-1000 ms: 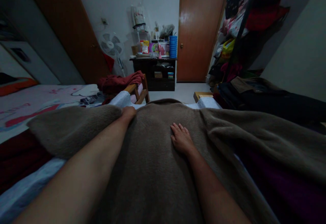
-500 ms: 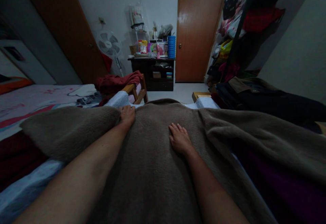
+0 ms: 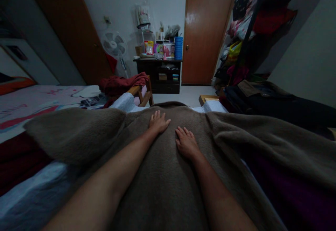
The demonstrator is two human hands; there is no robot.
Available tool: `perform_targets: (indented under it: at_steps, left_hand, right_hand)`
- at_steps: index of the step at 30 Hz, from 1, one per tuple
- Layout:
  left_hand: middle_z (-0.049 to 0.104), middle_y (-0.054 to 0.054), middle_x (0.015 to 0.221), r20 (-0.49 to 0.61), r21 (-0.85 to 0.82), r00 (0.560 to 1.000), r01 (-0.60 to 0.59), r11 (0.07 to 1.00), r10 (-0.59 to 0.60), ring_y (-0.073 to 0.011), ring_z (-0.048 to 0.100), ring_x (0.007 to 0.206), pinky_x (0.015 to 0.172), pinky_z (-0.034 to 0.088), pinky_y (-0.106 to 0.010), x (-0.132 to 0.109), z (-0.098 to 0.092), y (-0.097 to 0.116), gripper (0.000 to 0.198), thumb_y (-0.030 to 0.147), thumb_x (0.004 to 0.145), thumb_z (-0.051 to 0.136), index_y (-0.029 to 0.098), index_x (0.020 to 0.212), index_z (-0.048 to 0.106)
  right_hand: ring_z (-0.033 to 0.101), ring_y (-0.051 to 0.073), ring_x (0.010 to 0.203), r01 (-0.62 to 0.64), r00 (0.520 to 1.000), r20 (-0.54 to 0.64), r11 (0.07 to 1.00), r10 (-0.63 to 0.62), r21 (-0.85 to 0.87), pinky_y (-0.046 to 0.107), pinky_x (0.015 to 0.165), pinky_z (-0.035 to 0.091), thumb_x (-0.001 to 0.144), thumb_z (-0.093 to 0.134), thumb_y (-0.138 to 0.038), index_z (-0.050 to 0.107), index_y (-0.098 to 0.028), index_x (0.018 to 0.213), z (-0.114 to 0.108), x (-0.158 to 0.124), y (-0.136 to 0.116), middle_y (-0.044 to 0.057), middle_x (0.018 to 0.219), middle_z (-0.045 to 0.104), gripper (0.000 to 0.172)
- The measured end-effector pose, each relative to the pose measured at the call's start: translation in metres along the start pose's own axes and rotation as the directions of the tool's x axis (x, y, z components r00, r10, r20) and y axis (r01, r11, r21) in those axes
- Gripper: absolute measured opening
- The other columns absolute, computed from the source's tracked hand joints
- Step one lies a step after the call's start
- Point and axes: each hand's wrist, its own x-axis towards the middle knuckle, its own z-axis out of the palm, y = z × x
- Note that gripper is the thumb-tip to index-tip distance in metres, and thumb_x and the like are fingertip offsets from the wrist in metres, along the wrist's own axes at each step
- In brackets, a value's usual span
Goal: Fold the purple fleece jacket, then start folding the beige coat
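A brown fleecy garment (image 3: 162, 168), like a sweater or coat, lies spread out in front of me with its collar at the far end. Its left sleeve (image 3: 76, 129) and right sleeve (image 3: 265, 129) stretch out to the sides. My left hand (image 3: 158, 122) rests flat on the upper body of the garment, fingers spread. Close by on the right, my right hand (image 3: 187, 142) also lies flat on the fabric. Neither hand grips anything. Pale blue-white cloth (image 3: 123, 101) shows under the garment's edges.
A bed with a patterned sheet (image 3: 52, 96) is at the left, near dark red cloth (image 3: 123, 84) on a wooden chair. Dark folded clothes (image 3: 283, 99) lie at the right. Farther back stand a fan (image 3: 114, 44), a black cabinet (image 3: 147, 77) and a brown door (image 3: 208, 31).
My left hand has moved right, from the left shoulder seam to the upper middle of the garment, and its fingers have spread. My right hand has stayed in place on the fabric.
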Motion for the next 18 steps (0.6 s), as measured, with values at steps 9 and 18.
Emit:
perform_targets:
  at_steps: [9, 18]
  left_hand:
    - [0.013, -0.016, 0.161, 0.083, -0.023, 0.995, 0.061, 0.998, -0.059, -0.0320, 0.008, 0.149, 0.118, 0.014, -0.047, 0.030, -0.003, -0.005, 0.081, 0.067, 0.088, 0.028, 0.016, 0.151, 0.031]
    - [0.023, -0.011, 0.160, 0.026, -0.012, 0.995, -0.092, 0.996, 0.092, -0.0278, 0.019, 0.147, 0.118, 0.019, -0.047, 0.028, 0.005, 0.010, 0.057, 0.044, 0.095, 0.033, 0.018, 0.146, 0.040]
  right_hand:
    - [0.016, 0.025, 0.147, 0.002, 1.000, 0.005, 1.000, -0.002, 0.007, 0.043, 0.118, 0.012, 0.093, 0.038, -0.030, 0.035, -0.022, 0.149, 0.001, 0.001, 0.002, 0.000, 0.159, 0.026, 0.057]
    - [0.023, 0.026, 0.145, 0.021, 0.997, -0.079, 0.998, -0.016, 0.055, 0.046, 0.117, 0.016, 0.091, 0.043, -0.026, 0.042, -0.021, 0.145, 0.007, 0.003, 0.003, 0.003, 0.156, 0.034, 0.054]
